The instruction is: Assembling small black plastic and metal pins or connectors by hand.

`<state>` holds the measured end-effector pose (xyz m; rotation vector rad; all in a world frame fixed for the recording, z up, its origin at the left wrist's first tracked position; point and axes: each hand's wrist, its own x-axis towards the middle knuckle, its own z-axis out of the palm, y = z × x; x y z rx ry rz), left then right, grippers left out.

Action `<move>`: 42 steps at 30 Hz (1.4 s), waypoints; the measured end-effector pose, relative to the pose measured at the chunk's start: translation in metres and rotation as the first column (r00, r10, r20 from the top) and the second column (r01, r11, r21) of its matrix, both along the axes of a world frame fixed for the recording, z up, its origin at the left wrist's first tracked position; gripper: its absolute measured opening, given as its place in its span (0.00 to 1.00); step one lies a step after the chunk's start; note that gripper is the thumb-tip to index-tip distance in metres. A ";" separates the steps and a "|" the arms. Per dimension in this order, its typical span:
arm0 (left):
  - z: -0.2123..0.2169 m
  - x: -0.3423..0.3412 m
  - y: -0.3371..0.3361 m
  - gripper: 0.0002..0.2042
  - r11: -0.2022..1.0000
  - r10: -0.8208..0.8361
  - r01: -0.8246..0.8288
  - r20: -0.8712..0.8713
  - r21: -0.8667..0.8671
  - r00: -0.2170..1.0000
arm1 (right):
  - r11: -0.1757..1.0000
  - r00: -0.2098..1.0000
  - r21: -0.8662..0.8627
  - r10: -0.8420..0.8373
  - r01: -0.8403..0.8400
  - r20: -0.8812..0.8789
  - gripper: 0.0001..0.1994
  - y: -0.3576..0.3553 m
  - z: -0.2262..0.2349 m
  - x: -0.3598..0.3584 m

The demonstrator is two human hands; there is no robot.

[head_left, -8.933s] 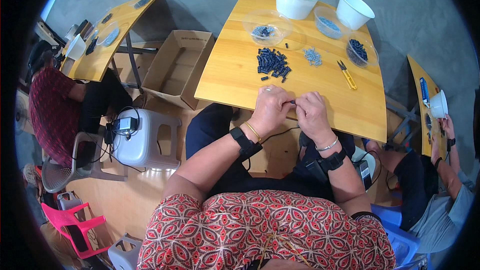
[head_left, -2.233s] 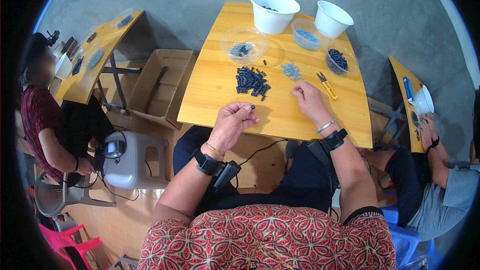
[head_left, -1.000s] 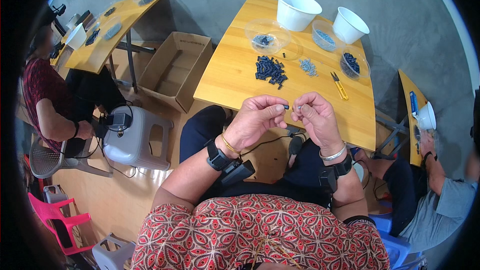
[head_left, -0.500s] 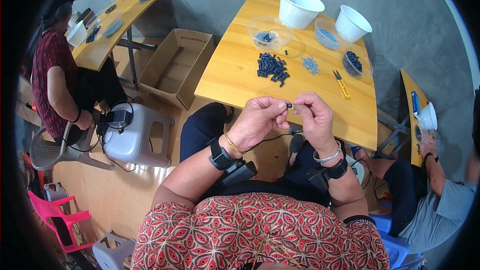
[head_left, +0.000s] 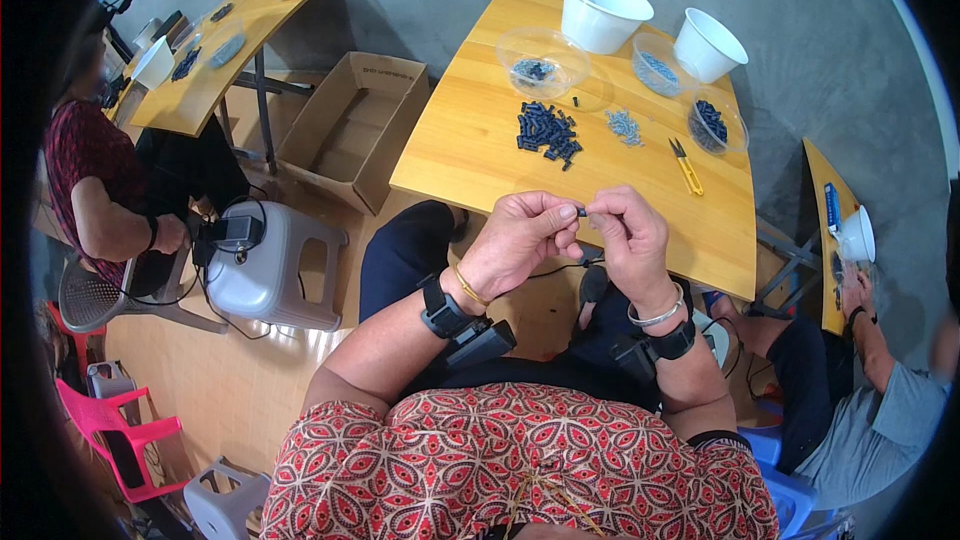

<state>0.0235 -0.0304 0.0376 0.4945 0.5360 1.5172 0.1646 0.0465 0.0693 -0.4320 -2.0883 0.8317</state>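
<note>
beside a yellow wooden table (head_left: 450, 152), the bare left hand (head_left: 518, 243) and bare right hand (head_left: 637, 243) nearly meet — between them the left pinches 1 small dark cylindrical piece (head_left: 581, 211); the right curls at its end, hold unclear.

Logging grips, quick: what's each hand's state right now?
Left hand: closed, pinching a small dark piece.
Right hand: closed near its end; anything held unclear.
</note>
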 end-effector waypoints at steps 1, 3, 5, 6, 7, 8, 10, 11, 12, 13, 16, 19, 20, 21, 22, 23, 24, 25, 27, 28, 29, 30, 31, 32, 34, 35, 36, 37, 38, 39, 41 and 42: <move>-0.003 0.000 0.001 0.06 1.000 0.002 -0.002 0.001 0.005 1.000 | 1.000 1.000 -0.015 0.010 -0.010 -0.017 0.04 -0.001 0.000 -0.001; -0.003 0.000 0.001 0.06 1.000 0.003 -0.003 0.002 0.011 1.000 | 0.999 0.999 -0.029 0.018 -0.019 -0.036 0.03 -0.001 -0.002 -0.001; 0.000 0.003 0.001 0.06 0.999 0.042 -0.043 -0.061 -0.030 0.997 | 0.997 0.996 -0.056 -0.053 0.050 -0.066 0.03 0.002 -0.006 0.000; 0.002 0.003 0.001 0.06 0.999 0.042 -0.044 -0.061 -0.030 0.997 | 0.997 0.996 -0.057 -0.053 0.049 -0.066 0.03 0.002 -0.004 -0.001; 0.003 0.003 0.000 0.06 0.997 0.063 -0.067 -0.108 -0.031 0.992 | 0.999 0.998 -0.021 -0.033 0.032 -0.050 0.03 0.001 -0.001 -0.001; 0.004 0.003 0.000 0.06 0.996 0.083 -0.089 -0.155 -0.031 0.984 | 1.000 0.999 0.014 -0.015 0.015 -0.034 0.03 0.000 0.000 -0.001; 0.001 -0.001 0.001 0.06 0.996 0.077 -0.082 -0.149 -0.026 0.986 | 1.000 1.000 -0.018 -0.014 0.013 -0.002 0.03 -0.003 0.000 -0.004; 0.001 -0.002 0.000 0.07 0.997 0.071 -0.075 -0.143 -0.021 0.987 | 0.999 0.999 -0.050 -0.011 0.012 0.031 0.03 -0.004 -0.001 -0.005; 0.002 -0.002 0.000 0.07 0.997 0.070 -0.074 -0.143 -0.020 0.987 | 0.999 0.999 -0.050 -0.012 0.013 0.031 0.03 -0.004 -0.002 -0.004; 0.004 -0.002 0.000 0.07 0.997 0.062 -0.067 -0.129 -0.030 0.990 | 0.998 1.000 -0.061 -0.006 0.007 0.020 0.03 -0.003 -0.004 -0.004; 0.006 -0.003 0.000 0.08 0.998 0.050 -0.052 -0.084 -0.019 0.995 | 0.987 1.000 -0.159 0.017 -0.021 -0.024 0.02 -0.004 -0.010 -0.006; 0.006 -0.004 0.000 0.08 0.999 0.042 -0.042 -0.045 0.004 0.998 | 0.926 0.993 -0.366 0.058 -0.091 -0.103 0.02 -0.005 -0.014 -0.007; 0.006 -0.005 0.000 0.08 0.999 0.039 -0.039 -0.036 0.004 0.999 | 0.865 0.985 -0.481 0.078 -0.142 -0.151 0.01 -0.005 -0.014 -0.007; 0.003 -0.005 0.000 0.08 0.999 0.041 -0.041 -0.039 0.004 0.998 | 0.865 0.985 -0.481 0.080 -0.145 -0.154 0.01 -0.005 -0.015 -0.008; -0.002 -0.006 0.002 0.08 0.996 0.075 -0.071 -0.100 0.044 0.992 | 0.859 0.983 -0.488 0.084 -0.154 -0.163 0.01 -0.005 -0.015 -0.008; -0.004 -0.006 0.002 0.07 0.991 0.111 -0.098 -0.161 0.086 0.981 | 0.854 0.981 -0.494 0.089 -0.164 -0.172 0.01 -0.005 -0.015 -0.008; -0.003 -0.005 0.003 0.07 0.992 0.110 -0.097 -0.161 0.086 0.981 | 0.854 0.981 -0.493 0.088 -0.163 -0.173 0.01 -0.003 -0.015 -0.007; -0.003 -0.004 0.004 0.07 0.986 0.150 -0.129 -0.222 0.106 0.963 | 0.891 0.986 -0.433 0.077 -0.136 -0.150 0.01 0.000 -0.014 -0.005; -0.002 -0.004 0.004 0.07 0.979 0.190 -0.160 -0.281 0.128 0.941 | 0.922 0.990 -0.371 0.065 -0.109 -0.128 0.01 0.004 -0.012 -0.003; -0.002 -0.004 0.004 0.07 0.978 0.201 -0.169 -0.335 0.124 0.920 | 0.950 0.993 -0.298 0.064 -0.092 -0.103 0.01 0.006 -0.009 -0.003; -0.001 -0.005 0.004 0.07 0.977 0.211 -0.178 -0.388 0.121 0.897 | 0.972 0.995 -0.222 0.061 -0.077 -0.078 0.02 0.007 -0.007 -0.002; 0.000 -0.004 0.003 0.07 0.977 0.212 -0.178 -0.388 0.122 0.897 | 0.972 0.995 -0.221 0.061 -0.077 -0.078 0.02 0.007 -0.005 -0.002; 0.001 -0.004 0.002 0.07 0.975 0.221 -0.186 -0.431 0.122 0.875 | 0.979 0.996 -0.193 0.060 -0.072 -0.064 0.02 0.008 -0.002 -0.002; 0.002 -0.004 0.001 0.07 0.973 0.230 -0.195 -0.473 0.123 0.850 | 0.984 0.997 -0.164 0.060 -0.067 -0.049 0.02 0.008 0.000 -0.002; 0.002 -0.003 0.001 0.07 0.972 0.234 -0.197 -0.494 0.127 0.837 | 0.988 0.998 -0.143 0.053 -0.058 -0.042 0.02 0.008 0.001 -0.002; 0.002 -0.003 0.000 0.07 0.971 0.238 -0.200 -0.516 0.130 0.823 | 0.991 0.998 -0.122 0.046 -0.050 -0.035 0.02 0.008 0.001 -0.002; 0.002 -0.003 0.000 0.07 0.971 0.238 -0.201 -0.515 0.128 0.823 | 0.991 0.998 -0.123 0.047 -0.051 -0.034 0.02 0.007 0.002 -0.002; 0.003 -0.002 -0.001 0.07 0.972 0.234 -0.195 -0.513 0.129 0.826 | 0.993 0.999 -0.109 0.040 -0.040 -0.004 0.02 0.006 0.004 -0.002; 0.002 -0.002 -0.001 0.07 0.973 0.229 -0.190 -0.512 0.129 0.828 | 0.995 0.999 -0.095 0.033 -0.030 0.025 0.02 0.006 0.005 -0.002; 0.002 -0.002 -0.001 0.07 0.973 0.229 -0.190 -0.512 0.128 0.828 | 0.995 0.999 -0.096 0.033 -0.030 0.026 0.02 0.006 0.005 -0.002; 0.000 -0.001 0.000 0.06 0.971 0.239 -0.196 -0.533 0.137 0.812 | 0.998 0.998 -0.030 0.050 -0.048 0.039 0.03 0.005 0.004 -0.003; 0.000 0.000 0.000 0.06 0.971 0.238 -0.196 -0.533 0.135 0.812 | 0.998 0.998 -0.032 0.050 -0.049 0.040 0.03 0.005 0.004 -0.003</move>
